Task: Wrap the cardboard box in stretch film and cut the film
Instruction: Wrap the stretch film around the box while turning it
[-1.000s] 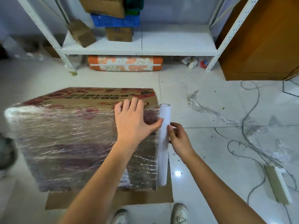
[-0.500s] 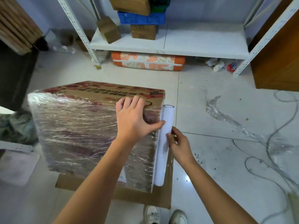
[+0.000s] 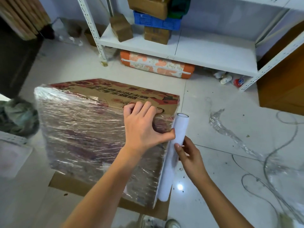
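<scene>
Soft, even indoor light; a bright overhead glare spot bounced off the glossy floor (image 3: 180, 187). Wide-angle bending curved the shelf (image 3: 197, 51) posts, and the frame's edges smeared softly.

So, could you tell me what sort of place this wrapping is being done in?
Probably a small storeroom or packing room. A white slotted-metal shelf holds small cardboard cartons and a blue plastic crate, and the film-wrapped cardboard box sits on a tiled floor strewn with scrap film.

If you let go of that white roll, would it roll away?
Probably: the film roll is a smooth round tube on glossy floor tiles. Its film looks attached to the wrapped box, so it might not go far.
</scene>
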